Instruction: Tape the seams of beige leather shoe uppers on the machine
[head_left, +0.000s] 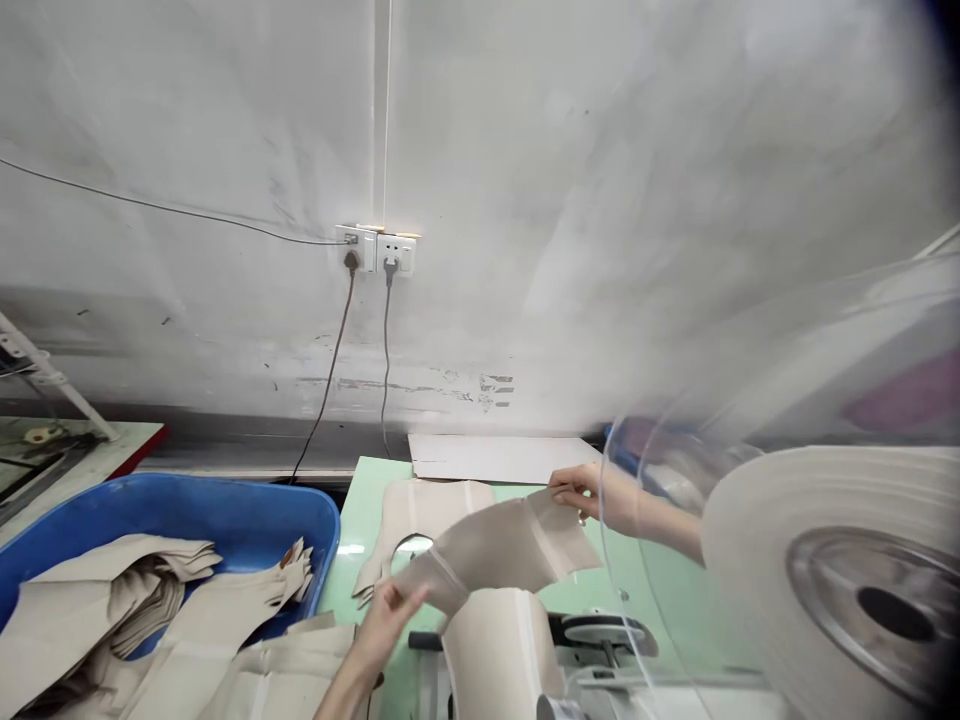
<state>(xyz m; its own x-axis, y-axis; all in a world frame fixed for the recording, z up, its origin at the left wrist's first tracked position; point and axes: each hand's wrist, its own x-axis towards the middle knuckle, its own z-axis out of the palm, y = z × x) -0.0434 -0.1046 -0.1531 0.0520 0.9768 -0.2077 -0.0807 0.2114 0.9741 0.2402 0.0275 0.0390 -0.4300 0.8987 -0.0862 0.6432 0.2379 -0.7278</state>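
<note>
A curved beige fabric piece (495,545) with pale tape strips across it is stretched between both hands above the green table. My left hand (390,615) pinches its near left end. At its far right end, my right hand (592,492) grips the edge between thumb and fingers. Just below the held piece, another beige piece (499,645) drapes over a machine (600,650) at the bottom of the view. Behind it, a stack of similar beige pieces (401,510) lies on the green table (367,490).
To the left, a blue tub (247,490) holds several stacks of beige pieces. A large roll of white tape (750,540) and clear discs stand on the right. A white board (502,457) lies against the grey wall, where two cords (387,350) hang from sockets.
</note>
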